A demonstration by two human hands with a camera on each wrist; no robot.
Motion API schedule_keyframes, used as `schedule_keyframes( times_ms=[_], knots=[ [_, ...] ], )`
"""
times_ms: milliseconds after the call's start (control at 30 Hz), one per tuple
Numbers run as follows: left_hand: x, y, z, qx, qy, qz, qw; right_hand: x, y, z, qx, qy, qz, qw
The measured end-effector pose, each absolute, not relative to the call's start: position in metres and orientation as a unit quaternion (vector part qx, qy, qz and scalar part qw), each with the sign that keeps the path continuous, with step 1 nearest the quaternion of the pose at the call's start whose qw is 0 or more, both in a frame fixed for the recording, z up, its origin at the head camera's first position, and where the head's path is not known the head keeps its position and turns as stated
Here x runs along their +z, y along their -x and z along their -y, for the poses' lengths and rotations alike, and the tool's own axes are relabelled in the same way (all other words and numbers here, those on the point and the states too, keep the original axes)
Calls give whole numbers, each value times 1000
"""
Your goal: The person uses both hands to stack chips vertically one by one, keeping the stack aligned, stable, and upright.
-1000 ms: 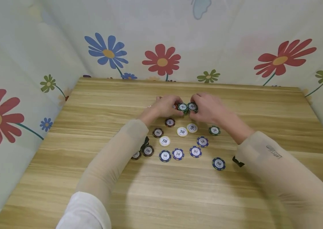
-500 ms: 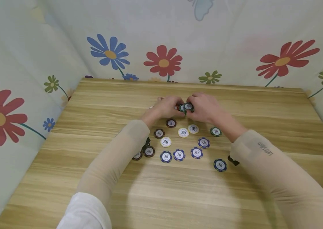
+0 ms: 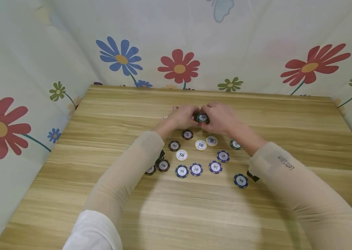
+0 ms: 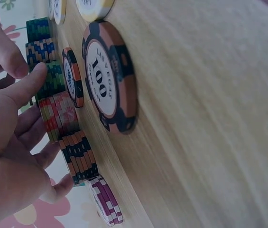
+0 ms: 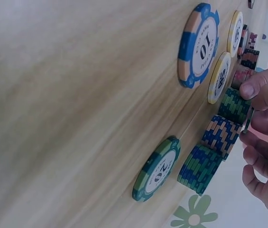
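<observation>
In the head view my left hand [image 3: 182,117] and right hand [image 3: 219,118] meet near the table's back. Between them a green poker chip marked 20 [image 3: 202,118] lies on top of a green stack. The right wrist view shows that green chip stack [image 5: 234,105] standing upright. My left thumb [image 4: 32,80] presses its near side, with the left fingers reaching behind the row of stacks. My right fingers pinch a thin chip [image 5: 249,119], seen edge-on against the stack's top. The hands hide part of the stack in the head view.
Beside the green stack stand a blue stack [image 5: 221,135], a green-and-blue stack [image 5: 198,168], a red stack [image 4: 60,114], a brown stack [image 4: 79,156] and a purple stack [image 4: 106,200]. Several loose chips lie nearer on the wooden table [image 3: 194,215], including blue 10s [image 3: 215,167] and white 50s [image 3: 200,144].
My right hand has moved left, bringing the green chips it holds from beside the green stack to over it. My left hand stays at the stack.
</observation>
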State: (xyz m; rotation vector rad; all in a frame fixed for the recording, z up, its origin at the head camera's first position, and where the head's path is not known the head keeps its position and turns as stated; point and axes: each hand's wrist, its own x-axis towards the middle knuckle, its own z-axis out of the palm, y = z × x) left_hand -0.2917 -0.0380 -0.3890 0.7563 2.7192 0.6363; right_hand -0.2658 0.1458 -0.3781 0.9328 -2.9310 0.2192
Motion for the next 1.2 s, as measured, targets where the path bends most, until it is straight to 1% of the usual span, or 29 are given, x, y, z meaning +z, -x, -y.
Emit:
schedule_keyframes(
  times_ms=[833, 1000, 1200],
  knots=[
    [-388, 289, 38, 219, -254, -933, 130, -382, 266, -146, 68, -317, 945, 34],
    [-388, 289, 37, 214, -254, -935, 127, -383, 266, -148, 76, -322, 943, 42],
    [-389, 290, 37, 220, -253, -934, 122, -383, 264, -154, 101, -321, 941, 38]
  ],
)
